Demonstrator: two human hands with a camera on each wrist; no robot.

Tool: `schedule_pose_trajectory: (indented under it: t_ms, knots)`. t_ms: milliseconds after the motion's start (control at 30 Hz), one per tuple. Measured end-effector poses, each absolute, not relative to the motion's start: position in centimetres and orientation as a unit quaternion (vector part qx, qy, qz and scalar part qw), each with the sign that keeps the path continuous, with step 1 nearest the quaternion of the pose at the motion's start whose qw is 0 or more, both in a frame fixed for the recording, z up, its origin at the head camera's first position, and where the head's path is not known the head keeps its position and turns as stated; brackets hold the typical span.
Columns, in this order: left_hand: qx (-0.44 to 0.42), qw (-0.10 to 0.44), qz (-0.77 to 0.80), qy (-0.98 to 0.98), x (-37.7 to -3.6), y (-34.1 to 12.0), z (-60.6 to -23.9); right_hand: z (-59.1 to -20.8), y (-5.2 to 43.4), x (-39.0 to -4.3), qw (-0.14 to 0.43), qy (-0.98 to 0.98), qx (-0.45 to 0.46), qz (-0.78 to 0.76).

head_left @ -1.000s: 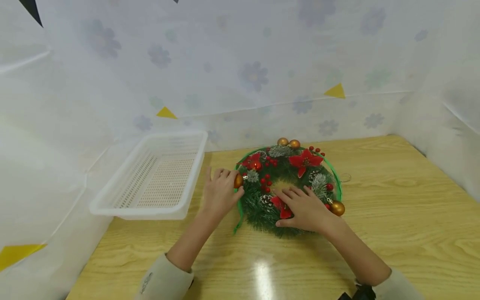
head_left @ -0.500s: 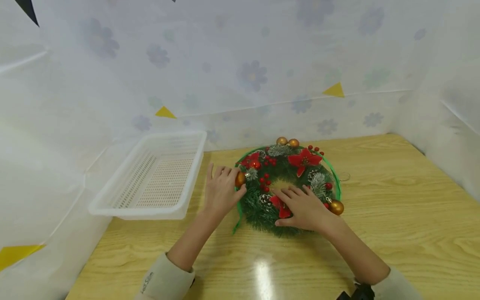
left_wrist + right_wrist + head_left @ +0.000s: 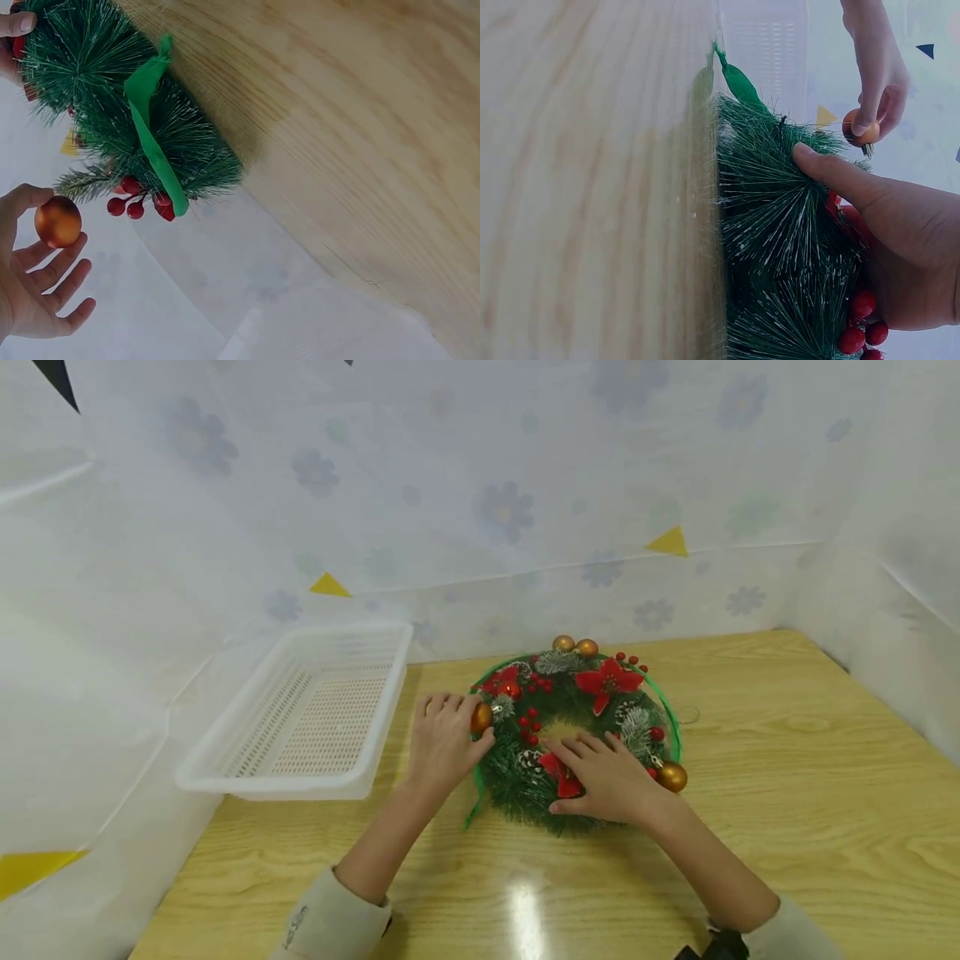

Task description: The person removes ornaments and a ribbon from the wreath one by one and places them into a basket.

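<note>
Since a second ago the wreath (image 3: 576, 739) has barely shifted on the wooden table (image 3: 787, 827); the right hand (image 3: 609, 778) still presses flat, fingers straight, on its near side. The left hand (image 3: 444, 742) has edged closer, thumb and fingers pinching the gold bauble (image 3: 481, 717) at the wreath's left edge, beside the white basket (image 3: 225, 777); it looks ready to come free.

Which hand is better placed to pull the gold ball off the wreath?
Left. The left hand already pinches the gold ball at the wreath edge, beside the basket. The right hand lies flat on the wreath, likely steadying it.
</note>
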State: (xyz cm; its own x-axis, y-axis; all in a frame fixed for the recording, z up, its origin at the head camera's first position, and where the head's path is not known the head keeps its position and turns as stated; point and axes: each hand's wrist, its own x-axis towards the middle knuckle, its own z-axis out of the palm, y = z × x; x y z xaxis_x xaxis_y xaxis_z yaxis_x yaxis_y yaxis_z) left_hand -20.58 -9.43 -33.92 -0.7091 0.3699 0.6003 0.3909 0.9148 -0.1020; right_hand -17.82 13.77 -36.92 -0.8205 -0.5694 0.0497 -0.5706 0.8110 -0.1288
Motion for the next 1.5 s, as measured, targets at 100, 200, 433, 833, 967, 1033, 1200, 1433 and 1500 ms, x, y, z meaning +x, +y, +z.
schedule_pose_trajectory:
  t_ms: [100, 200, 433, 833, 967, 1033, 1200, 1433, 1500]
  knots:
    - [-0.205, 0.327, -0.018, -0.922, -20.5, -9.4, -33.9, -37.0, 13.8, -17.8, 0.008, -0.951, 0.301, 0.069]
    - [-0.205, 0.330, -0.020, -0.921, -20.4, -9.3, -33.8, -37.1, 13.8, -17.9, 0.012, -0.950, 0.303, 0.069]
    - [-0.204, 0.335, -0.032, -0.919, -20.3, -9.3, -33.5, -37.4, 13.8, -18.1, 0.010, -0.951, 0.300, 0.071]
    - [-0.211, 0.346, -0.069, -0.911, -20.1, -9.4, -32.9, -37.4, 13.8, -18.1, 0.014, -0.950, 0.305, 0.067]
    - [-0.212, 0.354, -0.085, -0.907, -20.2, -9.6, -32.4, -37.3, 13.8, -18.0, 0.011, -0.951, 0.303, 0.065]
    - [-0.211, 0.358, -0.090, -0.905, -20.2, -9.8, -32.2, -37.3, 13.8, -17.9, 0.009, -0.951, 0.303, 0.065]
    - [-0.200, 0.373, -0.090, -0.902, -20.5, -10.7, -31.2, -37.3, 13.8, -17.9, 0.010, -0.949, 0.306, 0.071]
    - [-0.177, 0.372, -0.076, -0.908, -20.9, -12.9, -29.5, -37.2, 13.8, -17.8, 0.014, -0.949, 0.307, 0.067]
    - [-0.169, 0.369, -0.069, -0.911, -21.0, -13.6, -29.1, -37.2, 13.8, -17.9, 0.015, -0.949, 0.307, 0.066]
